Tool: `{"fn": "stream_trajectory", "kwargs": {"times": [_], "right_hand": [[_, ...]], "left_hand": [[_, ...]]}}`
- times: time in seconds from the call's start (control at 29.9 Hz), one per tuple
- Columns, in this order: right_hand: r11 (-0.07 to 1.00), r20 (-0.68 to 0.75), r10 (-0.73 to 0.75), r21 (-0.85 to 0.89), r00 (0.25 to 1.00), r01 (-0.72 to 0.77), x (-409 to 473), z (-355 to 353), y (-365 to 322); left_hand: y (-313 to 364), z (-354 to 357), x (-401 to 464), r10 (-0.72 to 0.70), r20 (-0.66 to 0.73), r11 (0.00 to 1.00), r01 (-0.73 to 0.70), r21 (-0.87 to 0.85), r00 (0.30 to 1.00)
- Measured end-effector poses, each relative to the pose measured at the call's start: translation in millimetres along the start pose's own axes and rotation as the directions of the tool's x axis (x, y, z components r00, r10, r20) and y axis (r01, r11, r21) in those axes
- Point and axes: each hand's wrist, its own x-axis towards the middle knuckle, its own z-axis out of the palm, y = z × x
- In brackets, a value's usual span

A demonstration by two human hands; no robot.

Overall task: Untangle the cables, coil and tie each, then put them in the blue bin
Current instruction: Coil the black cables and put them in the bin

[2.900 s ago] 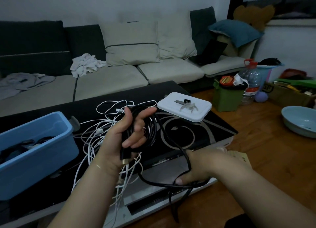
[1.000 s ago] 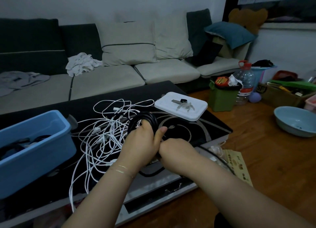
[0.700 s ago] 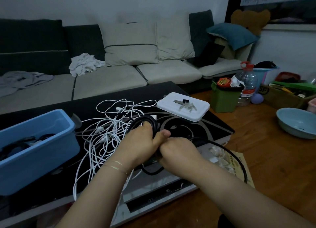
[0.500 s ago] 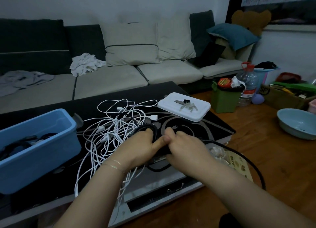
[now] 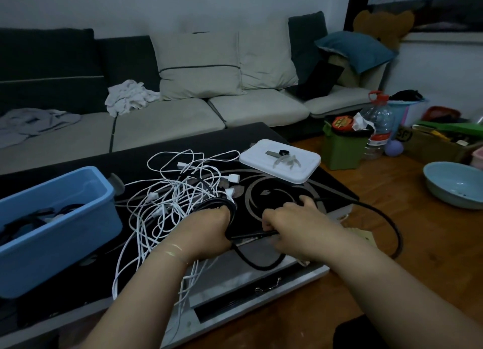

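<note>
Left hand (image 5: 206, 231) grips a coil of black cable (image 5: 257, 261); loops of the coil show over the knuckles and a lower loop hangs below, past the front edge of the tabletop (image 5: 277, 195). Right hand (image 5: 300, 224) is curled around a strand of the same cable just beside the left hand; a short straight run of cable spans the gap between the two hands. From the right hand the loose end arcs out to the right, off the tabletop edge and over the wooden floor (image 5: 407, 225).

White cables (image 5: 172, 199): still one tangled pile on the tabletop, directly beyond and to the left of the left hand. Several strands trail under the left wrist and hang off the front edge. Three white plugs visible at the far right side of the pile.

Blue bin (image 5: 56, 233): on the tabletop, well to the left of the left hand, near the white pile. Dark cable coils lie inside it.

White lid (image 5: 279, 161): beyond the right hand, near the far right corner of the tabletop; small items lie on it, too small to identify.

Sofa (image 5: 167, 116) behind the tabletop. Bowl (image 5: 456, 184) on the floor, far right of the right hand.
</note>
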Motion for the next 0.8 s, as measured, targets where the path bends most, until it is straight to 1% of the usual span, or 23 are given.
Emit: {"fn": "stream_trajectory", "kwargs": {"times": [0.07, 0.13, 0.23, 0.27, 0.37, 0.43, 0.5, 0.53, 0.57, 0.64, 0.7, 0.74, 0.8], "right_hand": [[1.0, 0.079, -0.005, -0.012, 0.997, 0.006, 0.8, 2.8, 2.6], [0.999, 0.163, 0.012, -0.034, 0.987, -0.007, 1.4, 3.2, 3.6], [0.997, 0.241, 0.071, 0.007, 0.968, -0.075, 3.0, 2.1, 10.6], [0.992, 0.245, 0.099, 0.048, 0.965, -0.114, 3.2, 0.5, 14.4], [0.952, 0.291, 0.171, 0.196, 0.941, -0.233, 8.0, 2.2, 31.1], [0.916, 0.373, 0.121, 0.316, 0.92, -0.249, 10.9, 5.6, 37.1], [0.88, 0.46, -0.004, 0.424, 0.888, -0.215, 9.3, 7.5, 36.1], [0.863, 0.488, -0.053, 0.46, 0.871, -0.206, 8.2, 8.6, 32.5], [0.87, 0.494, -0.063, 0.452, 0.867, -0.195, 6.8, 11.5, 28.7], [0.939, 0.454, -0.035, 0.321, 0.891, -0.127, 6.5, 19.3, 21.5], [0.974, 0.397, -0.036, 0.221, 0.917, -0.058, 10.3, 27.0, 18.5], [0.972, 0.366, -0.038, 0.228, 0.93, -0.049, 12.4, 28.5, 19.4], [0.932, 0.253, -0.022, 0.356, 0.967, -0.072, 14.5, 23.3, 25.6]], "left_hand": [[-4.9, -0.7, 2.1, -0.022, 0.035, 0.997, 0.024, -0.079, 0.999], [-8.8, -1.9, 3.1, -0.017, 0.058, 0.972, 0.03, -0.234, 0.998], [-9.8, -3.1, 3.2, 0.02, -0.005, 0.903, -0.02, -0.43, 1.0], [-9.4, -4.3, 2.9, 0.02, -0.033, 0.864, -0.033, -0.502, 0.999], [-9.3, -8.1, 1.0, -0.011, -0.105, 0.69, -0.068, -0.721, 0.994], [-10.5, -9.6, -0.2, -0.048, -0.147, 0.606, -0.088, -0.79, 0.988], [-11.8, -9.4, -0.5, -0.076, -0.157, 0.549, -0.09, -0.831, 0.985], [-13.4, -9.0, -0.4, -0.067, -0.148, 0.55, -0.087, -0.831, 0.987], [-13.5, -8.8, -1.2, -0.022, -0.119, 0.575, -0.085, -0.814, 0.993], [-10.8, -7.2, -4.2, 0.117, -0.009, 0.649, -0.083, -0.756, 0.993], [-8.8, -2.3, -5.9, 0.201, 0.083, 0.675, -0.077, -0.734, 0.976], [-10.3, 0.2, -6.1, 0.211, 0.108, 0.674, -0.065, -0.736, 0.971], [-14.8, 0.1, -6.9, 0.227, 0.155, 0.661, -0.036, -0.749, 0.961]]}}
